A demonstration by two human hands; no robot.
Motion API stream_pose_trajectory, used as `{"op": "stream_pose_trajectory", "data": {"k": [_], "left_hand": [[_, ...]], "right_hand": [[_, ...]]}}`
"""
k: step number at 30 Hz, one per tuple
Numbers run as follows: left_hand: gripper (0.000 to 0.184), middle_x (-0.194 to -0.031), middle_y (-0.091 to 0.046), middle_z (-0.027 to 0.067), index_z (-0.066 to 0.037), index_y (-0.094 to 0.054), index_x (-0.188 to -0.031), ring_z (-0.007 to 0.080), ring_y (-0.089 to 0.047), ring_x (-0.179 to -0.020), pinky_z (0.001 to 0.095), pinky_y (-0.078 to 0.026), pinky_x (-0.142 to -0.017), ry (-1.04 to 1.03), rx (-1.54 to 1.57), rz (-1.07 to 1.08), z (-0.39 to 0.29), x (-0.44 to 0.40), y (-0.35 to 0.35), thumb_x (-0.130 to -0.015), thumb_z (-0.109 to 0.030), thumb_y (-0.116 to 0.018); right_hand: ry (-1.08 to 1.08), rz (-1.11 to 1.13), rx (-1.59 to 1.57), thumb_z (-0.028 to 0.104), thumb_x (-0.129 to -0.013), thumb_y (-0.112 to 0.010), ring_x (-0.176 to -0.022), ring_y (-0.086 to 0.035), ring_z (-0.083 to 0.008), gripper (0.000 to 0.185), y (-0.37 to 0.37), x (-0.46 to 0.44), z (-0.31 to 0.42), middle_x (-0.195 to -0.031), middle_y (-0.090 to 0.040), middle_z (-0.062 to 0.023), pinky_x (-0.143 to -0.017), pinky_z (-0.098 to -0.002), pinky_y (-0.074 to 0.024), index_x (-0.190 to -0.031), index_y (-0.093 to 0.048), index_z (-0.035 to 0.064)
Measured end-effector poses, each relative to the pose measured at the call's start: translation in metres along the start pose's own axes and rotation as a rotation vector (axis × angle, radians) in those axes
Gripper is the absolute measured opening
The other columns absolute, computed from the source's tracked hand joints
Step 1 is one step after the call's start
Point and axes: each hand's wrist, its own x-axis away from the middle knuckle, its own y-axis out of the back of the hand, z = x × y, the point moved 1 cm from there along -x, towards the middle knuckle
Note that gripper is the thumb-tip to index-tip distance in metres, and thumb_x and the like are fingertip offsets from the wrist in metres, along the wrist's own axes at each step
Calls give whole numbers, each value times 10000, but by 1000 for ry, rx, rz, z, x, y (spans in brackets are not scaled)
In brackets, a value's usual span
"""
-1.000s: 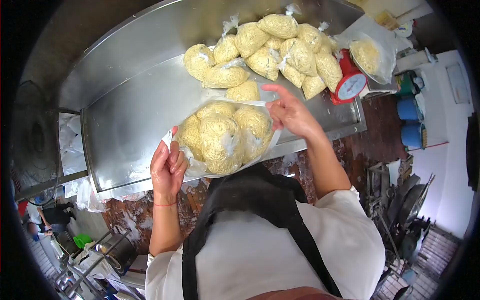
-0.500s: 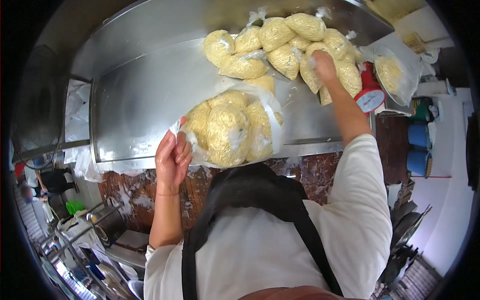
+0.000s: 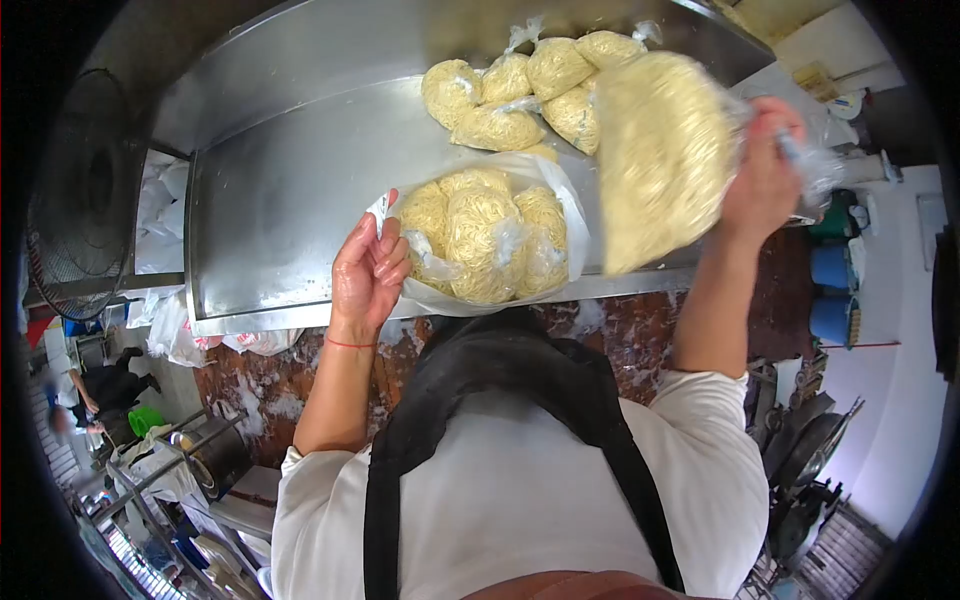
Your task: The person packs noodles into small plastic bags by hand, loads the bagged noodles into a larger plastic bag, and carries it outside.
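Observation:
My left hand (image 3: 370,265) pinches the edge of a large clear plastic bag (image 3: 574,225) that stands with its mouth spread at the front of the steel table. Inside it sit several small bags of noodles (image 3: 485,235), pale yellow strands showing through the plastic. My right hand (image 3: 766,175) is closed round the gathered neck of another bag of noodles (image 3: 665,160), lifted close to the camera and smeared by motion. Behind it, a pile of knotted noodle bags (image 3: 557,68) lies at the back of the table, partly hidden by the raised bag.
The steel table (image 3: 280,190) has a raised back wall and a front rim. At left stand a fan (image 3: 85,190) and white plastic bags (image 3: 180,325). Blue containers (image 3: 832,290) are at right. Another person (image 3: 95,395) is far left. The brown floor (image 3: 240,385) looks wet.
My right hand has taken a noodle bag from the pile and raised it toward the camera and to the right. My left hand still pinches the large bag's edge.

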Motion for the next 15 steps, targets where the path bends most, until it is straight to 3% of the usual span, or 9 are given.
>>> {"op": "stream_pose_trajectory", "data": {"k": [1,2,4,5,7,8,10,12,15], "left_hand": [[405,-740,-428,-6,-7,-478,-1355,64,-319,-537,198,-282,-475,5,13,-2,0,0,2,-1022,-237,-472],[408,-735,-434,-4,-7,-484,-1350,64,-332,-540,200,-295,-479,14,2,5,1,1,4,-1017,-243,-487],[414,-726,-448,-1,-8,-496,-1339,65,-360,-545,204,-322,-488,33,-20,16,0,2,9,-1007,-253,-516],[421,-725,-469,4,-1,-516,-1314,69,-391,-559,212,-346,-501,30,-319,-46,0,2,8,-991,-269,-549],[441,-722,-511,12,14,-554,-1262,77,-453,-587,230,-394,-528,27,-923,-164,3,1,0,-959,-300,-615],[452,-733,-570,31,41,-608,-1132,98,-527,-649,272,-447,-580,-44,-1253,-145,0,-2,10,-899,-335,-700],[436,-748,-597,60,48,-618,-1064,126,-537,-664,309,-464,-614,-81,-1350,-129,-5,-2,9,-888,-340,-709],[432,-765,-629,148,65,-619,-1032,221,-583,-692,375,-482,-694,27,-1359,-154,-15,2,-21,-889,-335,-701],[521,-945,-645,238,84,-582,-1130,329,-620,-854,414,-482,-800,118,-1632,-173,-20,-2,-16,-863,-340,-726]], "right_hand": [[28,102,48,208,-1013,-521,-806,-504,-114,180,-6,21,-2,-932,-585,-10,-762,-254,-428,-985,-605,51],[92,297,-48,169,-996,-503,-852,-552,-177,168,-18,45,-14,-935,-604,-44,-786,-289,-449,-997,-609,39],[-32,823,134,68,-864,-567,-985,-600,-333,165,-50,97,-17,-976,-626,-142,-867,-375,-471,-1024,-604,63],[18,928,157,2,-786,-612,-974,-606,-340,261,-67,144,-47,-956,-630,-135,-877,-400,-469,-1037,-601,77],[-74,926,92,-43,-742,-633,-1024,-588,-344,330,-73,166,-45,-1020,-614,-132,-911,-411,-455,-1048,-587,73],[-70,953,88,-36,-745,-636,-1021,-587,-348,353,-70,162,-48,-1021,-608,-139,-914,-415,-455,-1076,-586,76],[-103,1005,79,-22,-751,-641,-1014,-584,-357,399,-55,158,-35,-1023,-597,-151,-920,-424,-456,-1132,-583,82],[34,850,159,22,-771,-664,-997,-593,-370,420,-44,156,-17,-1051,-604,-168,-906,-428,-468,-1180,-588,84],[185,522,439,104,-824,-687,-964,-611,-377,428,-33,153,-19,-1055,-628,-189,-890,-446,-477,-1237,-582,63]]}}
